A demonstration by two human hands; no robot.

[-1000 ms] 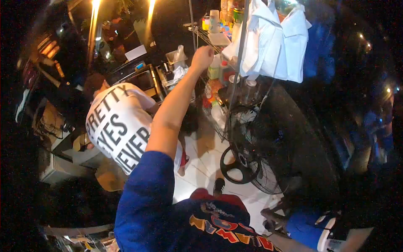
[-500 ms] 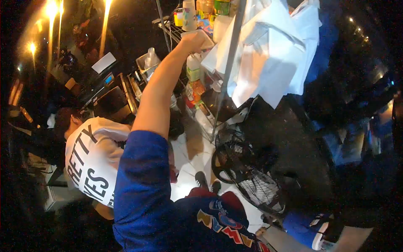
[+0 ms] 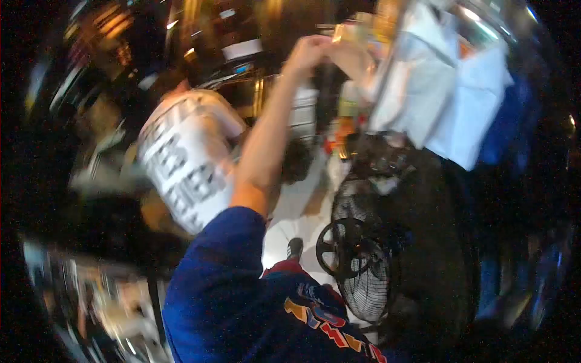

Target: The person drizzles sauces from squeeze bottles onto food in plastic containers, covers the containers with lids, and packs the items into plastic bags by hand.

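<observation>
My left hand (image 3: 310, 52) is stretched out at the upper middle, its fingers closed at the left edge of a pale flat container (image 3: 354, 62). Motion blur hides the exact grip. The container tilts down to the right, beside the shelf goods (image 3: 363, 30). White bags (image 3: 417, 78) hang just right of it. Below the container stand blurred bottles and packets (image 3: 346, 130). My right hand is out of view.
A person in a white lettered shirt (image 3: 184, 160) bends at the left of my arm. A black fan (image 3: 366, 284) and a wheel-shaped part (image 3: 345, 248) stand right of my foot (image 3: 295, 248). Dark equipment lies beyond the person.
My left hand has gone from below the shelf onto the pale container, which now looks tilted and away from its earlier place. The view has swung left and then back right.
</observation>
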